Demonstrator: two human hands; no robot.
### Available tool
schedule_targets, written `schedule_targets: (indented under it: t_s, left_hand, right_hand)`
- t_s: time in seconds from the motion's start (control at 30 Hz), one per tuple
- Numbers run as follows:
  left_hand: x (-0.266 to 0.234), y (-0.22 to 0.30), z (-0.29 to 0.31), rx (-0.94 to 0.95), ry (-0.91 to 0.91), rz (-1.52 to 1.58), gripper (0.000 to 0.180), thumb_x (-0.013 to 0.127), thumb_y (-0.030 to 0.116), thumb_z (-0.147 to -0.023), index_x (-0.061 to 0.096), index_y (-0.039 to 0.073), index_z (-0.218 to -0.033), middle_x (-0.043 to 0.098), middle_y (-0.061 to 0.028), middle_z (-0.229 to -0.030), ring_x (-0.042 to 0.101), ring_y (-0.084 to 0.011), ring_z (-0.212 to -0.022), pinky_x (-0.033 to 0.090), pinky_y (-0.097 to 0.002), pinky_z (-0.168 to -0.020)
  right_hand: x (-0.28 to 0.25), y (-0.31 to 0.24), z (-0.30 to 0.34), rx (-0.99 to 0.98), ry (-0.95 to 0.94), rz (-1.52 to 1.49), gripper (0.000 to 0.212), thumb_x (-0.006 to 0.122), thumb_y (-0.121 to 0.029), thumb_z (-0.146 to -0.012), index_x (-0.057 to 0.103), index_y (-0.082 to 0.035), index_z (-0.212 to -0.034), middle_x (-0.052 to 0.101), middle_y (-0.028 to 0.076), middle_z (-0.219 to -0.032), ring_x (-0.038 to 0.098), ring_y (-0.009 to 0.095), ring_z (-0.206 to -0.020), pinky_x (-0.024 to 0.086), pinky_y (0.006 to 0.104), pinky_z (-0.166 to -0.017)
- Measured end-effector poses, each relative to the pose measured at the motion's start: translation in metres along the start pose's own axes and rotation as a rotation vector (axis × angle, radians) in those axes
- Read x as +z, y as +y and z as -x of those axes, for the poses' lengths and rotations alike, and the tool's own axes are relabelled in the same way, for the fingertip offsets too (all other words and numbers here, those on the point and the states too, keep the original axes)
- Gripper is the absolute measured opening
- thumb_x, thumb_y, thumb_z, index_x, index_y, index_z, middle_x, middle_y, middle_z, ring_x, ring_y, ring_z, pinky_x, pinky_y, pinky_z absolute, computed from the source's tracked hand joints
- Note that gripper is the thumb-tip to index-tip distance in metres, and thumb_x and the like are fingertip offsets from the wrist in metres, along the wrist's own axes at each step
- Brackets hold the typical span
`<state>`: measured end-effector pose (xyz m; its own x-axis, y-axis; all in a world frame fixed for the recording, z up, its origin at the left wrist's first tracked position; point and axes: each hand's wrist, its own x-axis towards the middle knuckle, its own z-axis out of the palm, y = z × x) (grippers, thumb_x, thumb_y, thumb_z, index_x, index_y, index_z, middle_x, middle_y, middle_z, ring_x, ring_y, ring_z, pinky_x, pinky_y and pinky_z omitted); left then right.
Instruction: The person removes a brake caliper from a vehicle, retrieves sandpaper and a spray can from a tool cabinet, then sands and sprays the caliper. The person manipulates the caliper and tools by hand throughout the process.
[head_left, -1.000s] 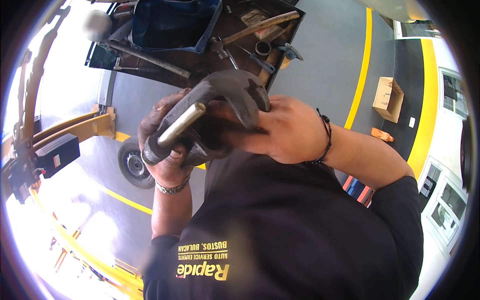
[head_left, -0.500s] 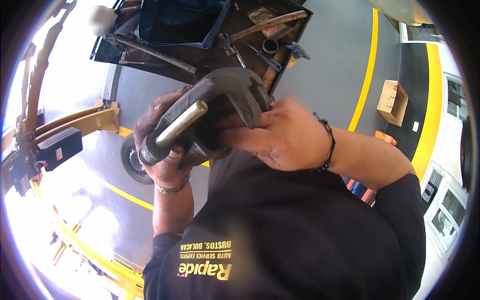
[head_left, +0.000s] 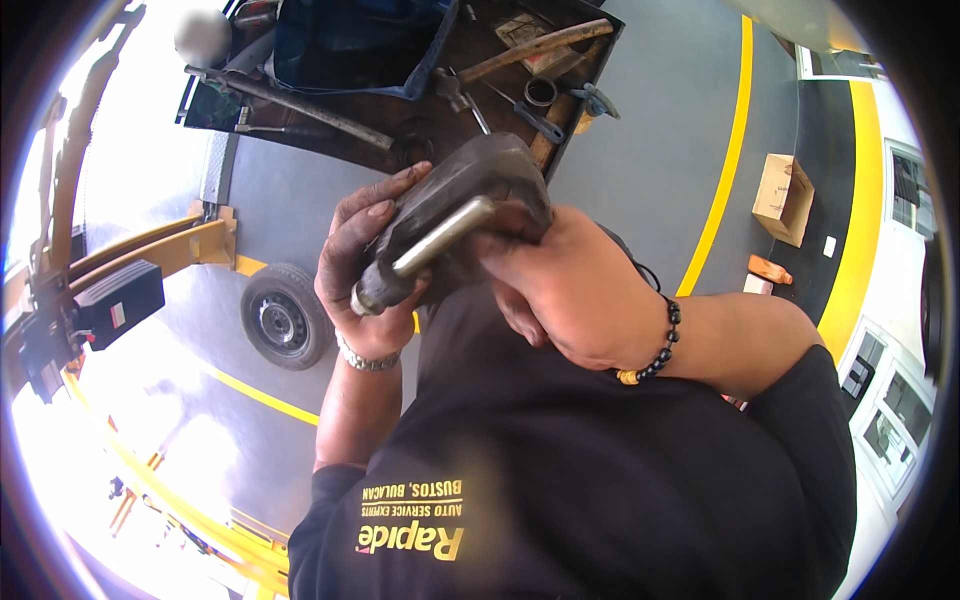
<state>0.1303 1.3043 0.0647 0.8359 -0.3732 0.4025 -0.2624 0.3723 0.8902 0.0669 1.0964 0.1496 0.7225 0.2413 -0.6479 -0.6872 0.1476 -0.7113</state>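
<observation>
A dark, grimy brake caliper (head_left: 485, 172) is held up in front of my chest, with a bare metal pin (head_left: 445, 237) along its near side. My left hand (head_left: 352, 240) is wrapped round its left end, fingers blackened with grease. At the other end, my right hand (head_left: 590, 295) is closed against the caliper. Some of its fingertips disappear behind or into the casting, so what they touch there is hidden.
Beyond the caliper stands a dark tool tray (head_left: 470, 60) holding a wooden-handled hammer (head_left: 535, 50), a screwdriver (head_left: 538, 121), a long bar (head_left: 300, 105) and a metal ring (head_left: 540, 92). A wheel (head_left: 285, 316) and yellow lift arm (head_left: 160, 250) are left; a cardboard box (head_left: 783, 200) lies right.
The caliper has tilted and turned, so its open jaw no longer faces me. Both hands have shifted slightly right with it, and my right wrist has rotated. More of the wheel shows.
</observation>
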Motion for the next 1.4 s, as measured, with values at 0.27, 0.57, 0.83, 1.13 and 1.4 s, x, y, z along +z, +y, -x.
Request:
schedule_targets:
  t_s: [0.27, 0.57, 0.83, 1.13, 1.4]
  left_hand:
    - [0.005, -0.010, -0.003, -0.059, 0.079, 0.097, 0.055, 0.085, 0.022, -0.087, 0.061, 0.001, -0.132, 0.062, -0.0303, -0.136, 0.060, -0.0444, -0.130, 0.045, -0.0558, -0.113]
    - [0.007, -0.005, 0.001, -0.285, 0.323, 0.334, 0.061, 0.083, 0.021, -0.087, 0.055, -0.002, -0.137, 0.058, -0.0274, -0.141, 0.061, -0.0387, -0.128, 0.048, -0.0518, -0.113]
    - [0.015, 0.022, -0.017, -0.439, 0.074, 0.627, 0.064, 0.060, 0.042, -0.101, 0.050, 0.001, -0.149, 0.063, -0.0194, -0.141, 0.065, -0.0332, -0.126, 0.053, -0.0477, -0.109]
    - [0.013, 0.016, -0.011, -0.373, 0.129, 0.515, 0.054, 0.059, 0.031, -0.104, 0.050, 0.001, -0.148, 0.064, -0.0199, -0.138, 0.065, -0.0352, -0.124, 0.054, -0.0498, -0.107]
    - [0.003, -0.026, 0.017, -0.397, 0.371, 0.505, 0.038, 0.060, 0.015, -0.105, 0.055, 0.003, -0.140, 0.063, -0.0257, -0.137, 0.064, -0.0384, -0.126, 0.054, -0.0500, -0.106]
  right_hand:
    - [-0.007, 0.002, -0.008, -0.361, 0.052, 0.240, 0.020, 0.058, -0.009, -0.104, 0.071, -0.001, -0.118, 0.072, 0.012, -0.082, 0.068, 0.023, -0.069, 0.053, 0.0338, -0.064]
    - [-0.036, 0.021, -0.030, -0.942, -0.011, 0.693, 0.028, 0.064, -0.008, -0.096, 0.071, -0.013, -0.122, 0.077, 0.010, -0.105, 0.075, 0.031, -0.086, 0.058, 0.0361, -0.067]
    - [-0.058, 0.015, -0.036, -1.314, 0.064, 1.361, 0.038, 0.071, -0.011, -0.084, 0.073, -0.016, -0.121, 0.066, -0.002, -0.144, 0.071, 0.026, -0.115, 0.062, 0.0334, -0.079]
    - [-0.041, 0.029, -0.022, -0.953, 0.068, 0.996, 0.045, 0.063, 0.001, -0.084, 0.072, -0.014, -0.126, 0.064, 0.001, -0.146, 0.071, 0.027, -0.118, 0.061, 0.0338, -0.084]
    - [-0.047, 0.050, -0.035, -0.793, 0.012, 0.524, 0.044, 0.048, 0.013, -0.090, 0.072, -0.003, -0.123, 0.070, 0.013, -0.134, 0.074, 0.024, -0.080, 0.058, 0.0280, -0.072]
